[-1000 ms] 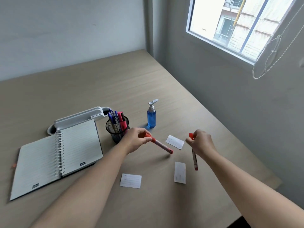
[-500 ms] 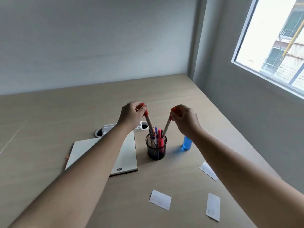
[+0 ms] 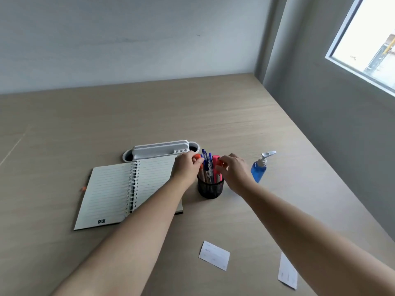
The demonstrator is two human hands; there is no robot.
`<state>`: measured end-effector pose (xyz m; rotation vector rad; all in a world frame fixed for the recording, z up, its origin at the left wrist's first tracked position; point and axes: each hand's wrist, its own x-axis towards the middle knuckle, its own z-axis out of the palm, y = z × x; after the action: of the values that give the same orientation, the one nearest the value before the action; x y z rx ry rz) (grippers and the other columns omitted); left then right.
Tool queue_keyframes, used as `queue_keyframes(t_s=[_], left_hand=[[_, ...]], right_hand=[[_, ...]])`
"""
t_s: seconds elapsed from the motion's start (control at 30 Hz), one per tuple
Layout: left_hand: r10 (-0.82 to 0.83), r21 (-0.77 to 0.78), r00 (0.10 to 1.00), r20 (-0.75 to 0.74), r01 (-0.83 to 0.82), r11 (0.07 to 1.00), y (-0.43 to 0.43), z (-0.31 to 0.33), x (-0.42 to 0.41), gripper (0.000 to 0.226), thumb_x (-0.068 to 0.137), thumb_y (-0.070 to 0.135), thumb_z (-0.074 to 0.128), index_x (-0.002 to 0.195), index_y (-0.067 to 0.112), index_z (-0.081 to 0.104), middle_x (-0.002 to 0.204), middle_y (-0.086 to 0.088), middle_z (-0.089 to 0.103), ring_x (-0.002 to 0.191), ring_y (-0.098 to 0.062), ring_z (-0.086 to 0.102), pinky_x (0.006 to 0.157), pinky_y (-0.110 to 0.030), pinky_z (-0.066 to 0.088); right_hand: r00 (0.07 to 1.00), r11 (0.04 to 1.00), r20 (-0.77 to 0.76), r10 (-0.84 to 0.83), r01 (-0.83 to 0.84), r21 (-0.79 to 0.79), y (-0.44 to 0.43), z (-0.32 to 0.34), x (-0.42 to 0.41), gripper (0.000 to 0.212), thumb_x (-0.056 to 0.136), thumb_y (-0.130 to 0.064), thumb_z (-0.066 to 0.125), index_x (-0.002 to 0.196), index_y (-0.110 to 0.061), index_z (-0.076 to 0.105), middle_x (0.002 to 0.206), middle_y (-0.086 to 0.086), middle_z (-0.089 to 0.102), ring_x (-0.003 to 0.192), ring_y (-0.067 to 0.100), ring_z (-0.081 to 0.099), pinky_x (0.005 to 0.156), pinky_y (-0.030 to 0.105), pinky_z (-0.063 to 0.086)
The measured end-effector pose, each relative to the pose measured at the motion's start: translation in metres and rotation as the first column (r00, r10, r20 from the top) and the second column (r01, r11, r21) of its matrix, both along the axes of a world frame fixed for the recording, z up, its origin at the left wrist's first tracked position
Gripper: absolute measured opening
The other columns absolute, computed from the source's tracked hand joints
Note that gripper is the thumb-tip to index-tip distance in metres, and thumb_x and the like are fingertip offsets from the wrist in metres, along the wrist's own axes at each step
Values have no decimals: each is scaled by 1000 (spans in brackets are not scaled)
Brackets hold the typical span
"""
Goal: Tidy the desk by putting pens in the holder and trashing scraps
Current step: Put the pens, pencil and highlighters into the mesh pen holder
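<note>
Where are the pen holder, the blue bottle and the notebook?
Holder (image 3: 210, 190), head view, on its black mesh wall.
Bottle (image 3: 258, 171), head view, on its blue body.
Notebook (image 3: 108, 194), head view, on its left page.

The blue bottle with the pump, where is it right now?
In the head view, the blue pump bottle stands on the desk just right of the right hand, beyond the black mesh pen holder.

My one head camera looked forward and down across the desk (image 3: 213, 116) toward the far wall (image 3: 128, 39), my forearms reaching in from below.
</note>
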<state>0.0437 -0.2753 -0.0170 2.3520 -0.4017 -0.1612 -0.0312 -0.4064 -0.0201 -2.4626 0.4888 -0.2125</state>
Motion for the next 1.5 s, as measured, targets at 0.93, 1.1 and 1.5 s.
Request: queue_keyframes(t_s=[0.93,1.1,1.5], left_hand=[[169,-370,803,-572,-436,820,1,-31,-1,8,83,1,64,85,8,59,80,-10,68,61,-16,67,63,-29,58],[193,-367,812,-551,-443,818,0,-32,33,15,85,1,62,80,11,52,73,-5,63,59,-16,65,65,-32,58],[171,-425,799,-577,-472,772,1,-46,68,12,85,2,64,92,7,54,82,-7,64,64,-16,64,66,-29,57]], right_hand=[[963,430,-120,-240,217,876,-11,-25,8,12,86,-1,60,81,-9,53,70,7,59,60,16,56,55,19,56],[964,480,-102,-247,213,851,-7,-30,46,9,87,-4,61,85,-9,53,69,7,57,59,17,56,64,27,55],[959,507,-124,-256,242,827,-12,-47,86,12,84,-12,67,92,-12,59,70,7,61,63,18,59,76,35,57]])
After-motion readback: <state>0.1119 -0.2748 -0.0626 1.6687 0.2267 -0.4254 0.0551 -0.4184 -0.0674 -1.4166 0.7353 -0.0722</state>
